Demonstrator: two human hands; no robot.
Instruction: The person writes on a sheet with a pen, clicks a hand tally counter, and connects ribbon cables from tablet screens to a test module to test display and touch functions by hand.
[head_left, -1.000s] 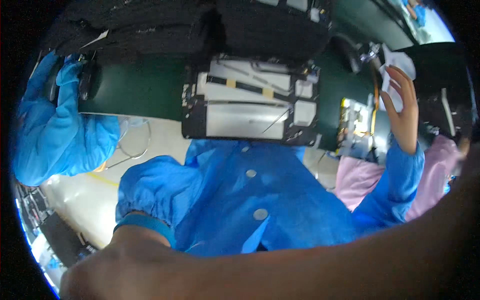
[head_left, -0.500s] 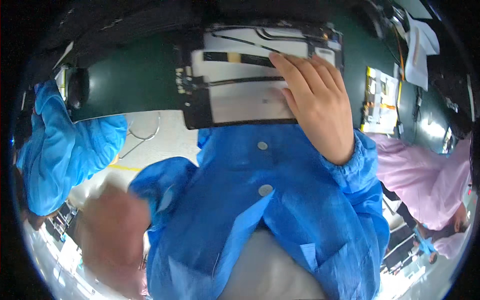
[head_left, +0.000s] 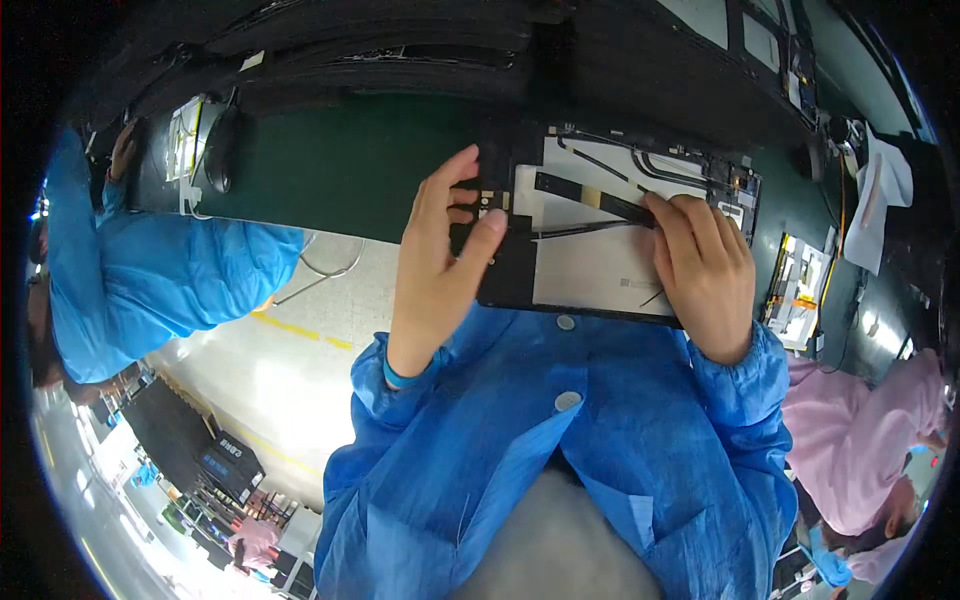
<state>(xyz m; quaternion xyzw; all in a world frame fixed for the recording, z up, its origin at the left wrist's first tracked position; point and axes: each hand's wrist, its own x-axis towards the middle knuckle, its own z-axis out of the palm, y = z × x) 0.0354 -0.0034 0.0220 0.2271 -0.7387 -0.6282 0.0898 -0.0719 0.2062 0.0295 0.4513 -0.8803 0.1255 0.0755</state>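
Observation:
An opened tablet (head_left: 590, 275) lies at the near edge of the dark green bench, against the front of my blue coat. Its inside shows pale panels, a black frame and thin black cables. My left hand (head_left: 435, 255) is at its left end, fingers apart and thumb over the small connectors on the frame. On the right half, my right hand (head_left: 705, 275) has bent fingers closed at the end of a black ribbon cable (head_left: 585, 195). Its fingertips partly hide where this cable meets a lower one. A thin dark strip pokes out beside the right thumb.
Another opened device (head_left: 797, 290) lies on the bench (head_left: 330, 160) to the right, near a white sheet (head_left: 880, 195) and loose cables. A co-worker in blue (head_left: 190, 275) sits at left, one in pink (head_left: 860, 420) at right. Black equipment lines the back.
My left hand has come up from low at the left to the tablet's left end. My right hand's fingers have bent more on the tablet. The whole view has shifted.

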